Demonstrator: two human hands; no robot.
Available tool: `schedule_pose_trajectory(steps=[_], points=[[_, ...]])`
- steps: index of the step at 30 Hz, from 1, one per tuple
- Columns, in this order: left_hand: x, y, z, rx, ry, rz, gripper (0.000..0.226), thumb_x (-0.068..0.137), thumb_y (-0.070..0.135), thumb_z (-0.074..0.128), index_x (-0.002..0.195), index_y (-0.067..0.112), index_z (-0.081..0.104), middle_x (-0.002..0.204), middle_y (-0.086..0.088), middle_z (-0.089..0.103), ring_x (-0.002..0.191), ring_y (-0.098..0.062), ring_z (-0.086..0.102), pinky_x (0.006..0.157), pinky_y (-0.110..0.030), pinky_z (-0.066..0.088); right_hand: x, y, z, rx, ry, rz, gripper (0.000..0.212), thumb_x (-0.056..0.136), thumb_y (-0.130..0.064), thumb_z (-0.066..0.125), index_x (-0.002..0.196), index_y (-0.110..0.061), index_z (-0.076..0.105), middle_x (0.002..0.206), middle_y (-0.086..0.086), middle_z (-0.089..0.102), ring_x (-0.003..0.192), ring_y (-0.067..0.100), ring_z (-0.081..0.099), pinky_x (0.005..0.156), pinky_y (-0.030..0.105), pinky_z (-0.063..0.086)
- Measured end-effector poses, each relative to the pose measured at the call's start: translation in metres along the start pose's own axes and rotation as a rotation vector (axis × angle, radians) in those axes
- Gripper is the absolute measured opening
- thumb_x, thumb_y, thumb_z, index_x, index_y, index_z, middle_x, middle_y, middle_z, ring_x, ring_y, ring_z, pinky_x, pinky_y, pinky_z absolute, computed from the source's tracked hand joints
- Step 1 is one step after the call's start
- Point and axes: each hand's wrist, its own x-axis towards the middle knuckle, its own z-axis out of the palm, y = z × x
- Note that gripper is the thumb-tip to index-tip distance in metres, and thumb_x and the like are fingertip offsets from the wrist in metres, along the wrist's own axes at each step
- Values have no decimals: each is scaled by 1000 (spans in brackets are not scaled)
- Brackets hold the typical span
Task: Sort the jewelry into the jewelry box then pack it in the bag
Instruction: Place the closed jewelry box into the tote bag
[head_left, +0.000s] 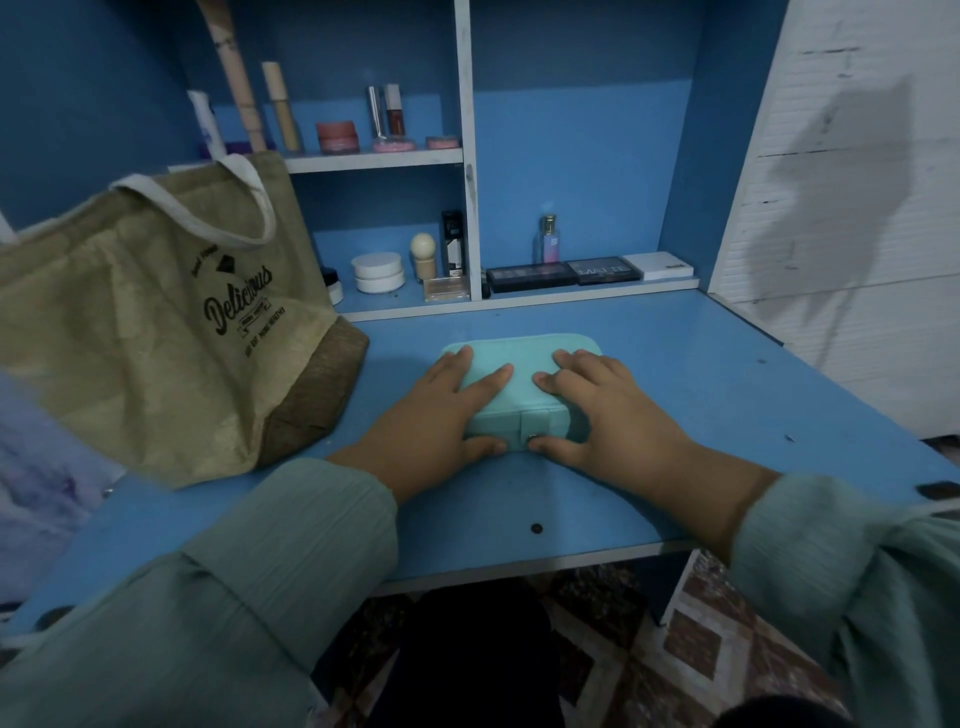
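A mint-green jewelry box lies closed on the blue desk, in the middle. My left hand rests flat on the left half of its lid, thumb against the front wall. My right hand lies flat on the right half, its thumb tip pressing at the snap button of the front tab. A tan tote bag printed "Delicious" stands upright at the left of the desk, close to the box. No loose jewelry is visible.
Shelves behind the desk hold cosmetics: jars, a perfume bottle, eyeshadow palettes, tubes and lip products. A white wall borders the right. The desk's front edge is near my forearms.
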Motion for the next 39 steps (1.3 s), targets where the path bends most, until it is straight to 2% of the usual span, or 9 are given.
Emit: schedule_pose_trajectory(steps=[7,13,17,19,22,25,29,35,39], points=[[-1,4,-2,-135,8,-56,67,93,49,41,148,32,6,157,-2,-10,143,-14,-12,111,-24,-6,3,4,-1,-13,-57,-3,66,81,-45,63,138,-19,42,146,5,31,133,23,21,110,26,15],[-1,8,-4,-481,-8,-244,66,94,46,38,149,25,9,156,-1,-17,144,-14,-7,112,-24,3,8,9,-11,171,-126,48,41,96,-35,43,134,-23,44,143,-1,32,134,17,18,103,19,13],[-4,9,-10,-566,-15,-330,66,97,43,36,150,20,2,157,-3,5,143,-18,11,107,-19,16,20,8,-10,157,-123,99,34,95,-36,45,127,-26,49,133,-3,40,131,22,27,107,26,16],[-5,5,-17,-537,-8,-373,62,98,40,38,149,20,11,154,-4,21,138,-20,27,103,-19,24,30,2,-14,45,-146,112,33,94,-38,44,123,-26,51,129,-1,44,127,25,34,109,34,23],[-12,-3,-38,-510,76,-422,47,96,36,44,141,24,37,137,-3,50,118,-19,52,98,-26,41,54,-18,-29,-22,-195,105,25,93,-38,45,108,-24,58,117,1,53,112,23,48,94,35,40],[-26,-12,-72,-299,241,-433,36,96,34,44,130,27,51,124,5,58,109,-14,55,83,-17,37,87,-47,-44,-13,-181,37,21,92,-39,48,104,-26,58,109,-2,59,102,19,54,80,28,42],[-46,-39,-128,25,592,-411,28,94,30,46,115,25,63,114,-3,58,106,-22,52,89,-28,37,143,-93,-60,86,-116,-84,26,90,-38,54,113,-26,54,115,0,59,96,17,54,79,27,42],[-72,-92,-181,378,688,-629,44,91,38,30,115,16,61,111,-14,54,103,-36,50,86,-43,42,217,-156,-81,291,-92,-241,37,93,-29,52,127,-19,48,129,3,51,111,18,51,86,25,41],[-83,-122,-206,276,438,-810,31,94,31,38,113,20,60,117,-12,55,110,-31,50,91,-36,42,258,-184,-74,151,-180,-401,43,92,-36,51,133,-25,45,134,5,46,121,25,46,102,40,39]])
